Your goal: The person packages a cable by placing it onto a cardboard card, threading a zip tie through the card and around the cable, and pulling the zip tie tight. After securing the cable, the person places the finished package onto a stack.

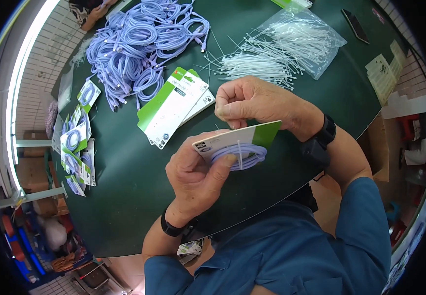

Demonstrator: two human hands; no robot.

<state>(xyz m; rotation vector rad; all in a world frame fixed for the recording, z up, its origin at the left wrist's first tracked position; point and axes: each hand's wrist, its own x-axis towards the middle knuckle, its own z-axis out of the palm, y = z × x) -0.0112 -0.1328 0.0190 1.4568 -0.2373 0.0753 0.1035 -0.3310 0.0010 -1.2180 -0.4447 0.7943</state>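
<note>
My left hand point(191, 177) grips a white and green packaging card point(268, 133), with a coiled lilac cable point(253, 155) lying against its near face. The thumb presses on the coil. A white cable tie point(239, 153) crosses over the coil and the card. Just beyond the card's upper edge, my right hand point(267, 101) is closed in a pinch. Whatever is between its fingertips is too small or hidden to make out. Two more packaging cards point(173, 109) lie overlapping on the table, left of my right hand.
A large heap of coiled lilac cables point(134, 44) covers the far left of the dark green table point(124, 206). White cable ties point(257, 64) spill from a clear bag point(316, 44). Finished-looking carded cables point(75, 147) pile at the left edge. A phone point(354, 25) lies far right; another person's hand point(95, 14) shows far left.
</note>
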